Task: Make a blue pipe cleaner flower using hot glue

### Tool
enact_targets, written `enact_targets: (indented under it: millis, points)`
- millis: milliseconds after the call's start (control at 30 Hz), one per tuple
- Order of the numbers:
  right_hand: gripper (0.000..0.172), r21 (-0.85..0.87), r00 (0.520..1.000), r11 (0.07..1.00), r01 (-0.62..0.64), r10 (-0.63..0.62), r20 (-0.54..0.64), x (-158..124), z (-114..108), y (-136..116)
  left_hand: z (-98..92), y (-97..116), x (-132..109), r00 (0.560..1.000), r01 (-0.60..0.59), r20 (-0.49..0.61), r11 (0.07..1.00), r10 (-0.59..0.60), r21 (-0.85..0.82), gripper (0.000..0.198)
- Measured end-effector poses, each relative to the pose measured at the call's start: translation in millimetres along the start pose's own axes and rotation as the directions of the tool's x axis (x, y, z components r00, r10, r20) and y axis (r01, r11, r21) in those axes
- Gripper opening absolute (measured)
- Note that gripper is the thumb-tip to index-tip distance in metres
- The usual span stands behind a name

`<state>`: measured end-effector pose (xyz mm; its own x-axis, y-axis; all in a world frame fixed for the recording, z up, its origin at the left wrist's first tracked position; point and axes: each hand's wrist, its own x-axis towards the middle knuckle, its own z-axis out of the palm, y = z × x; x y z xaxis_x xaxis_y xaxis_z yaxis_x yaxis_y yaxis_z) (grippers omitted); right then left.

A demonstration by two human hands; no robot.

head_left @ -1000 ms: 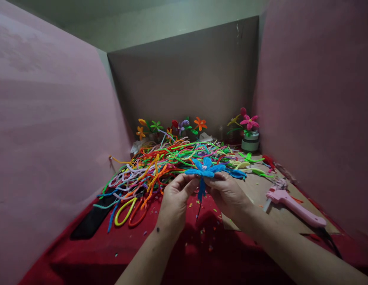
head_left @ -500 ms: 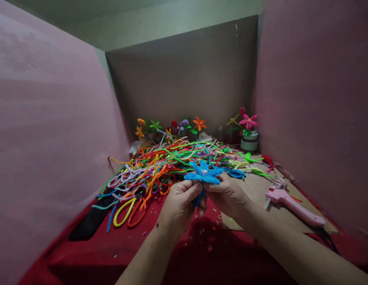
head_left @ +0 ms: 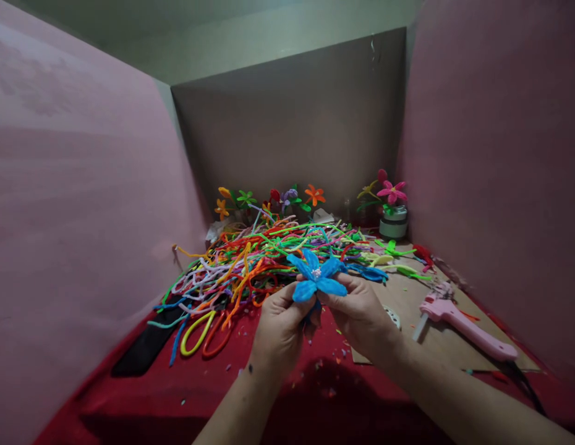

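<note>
A blue pipe-cleaner flower point(head_left: 316, 275) with several fuzzy petals and small pale beads at its centre is held up in front of me. My left hand point(head_left: 282, 315) pinches it from the left, thumb under the lower left petal. From the other side my right hand point(head_left: 357, 309) grips it, thumb by the lower right petal. More blue material shows beneath the petals, mostly hidden by the fingers. Just behind the flower lies a loose blue petal piece point(head_left: 368, 272) at the edge of a heap of coloured pipe cleaners point(head_left: 269, 247).
A pink glue gun point(head_left: 468, 327) rests on a cardboard sheet point(head_left: 436, 352) to the right. Finished flowers point(head_left: 314, 194) stand along the back, with a pink flower point(head_left: 392, 192) in a small pot point(head_left: 392, 222). A black flat object point(head_left: 143, 346) lies left on the red cloth point(head_left: 176, 414).
The blue flower has tipped towards me, so its beaded centre and petals face me more fully. Both hands still hold it. The whole view has shifted slightly.
</note>
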<state>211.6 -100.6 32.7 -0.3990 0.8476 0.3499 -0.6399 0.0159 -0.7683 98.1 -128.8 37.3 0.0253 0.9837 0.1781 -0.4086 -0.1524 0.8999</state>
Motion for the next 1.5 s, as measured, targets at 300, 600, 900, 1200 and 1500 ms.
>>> enact_targets:
  millis: [300, 600, 900, 1200, 1500]
  points:
    - [0.010, -0.251, 0.957, 0.953, 0.168, -0.218, -0.189, -8.7, 8.6, -7.7, 4.6, 2.7, -0.2, 0.999, -0.035, -0.034, 0.999, 0.036, 0.036, 0.021]
    - [0.011, -0.361, 0.945, 0.908, 0.215, -0.287, -0.158, -9.6, 7.0, -6.2, 5.0, -1.3, 2.4, 0.996, -0.001, -0.087, 0.999, -0.003, -0.044, 0.015]
    - [0.016, -0.420, 0.928, 0.864, 0.277, -0.353, -0.115, -9.6, 5.8, -6.4, 6.8, -4.8, 2.7, 1.000, 0.029, -0.002, 0.983, -0.029, -0.179, 0.013]
    - [0.011, -0.483, 0.919, 0.843, 0.236, -0.355, -0.170, -8.6, 7.4, -1.9, 10.5, -11.7, 5.7, 0.999, 0.036, -0.023, 0.972, -0.042, -0.233, 0.017]
    - [0.013, -0.335, 0.970, 0.927, 0.167, -0.215, -0.110, -6.1, 4.1, -3.3, 10.6, -7.6, 4.1, 0.999, 0.034, -0.023, 0.979, -0.040, -0.199, 0.012]
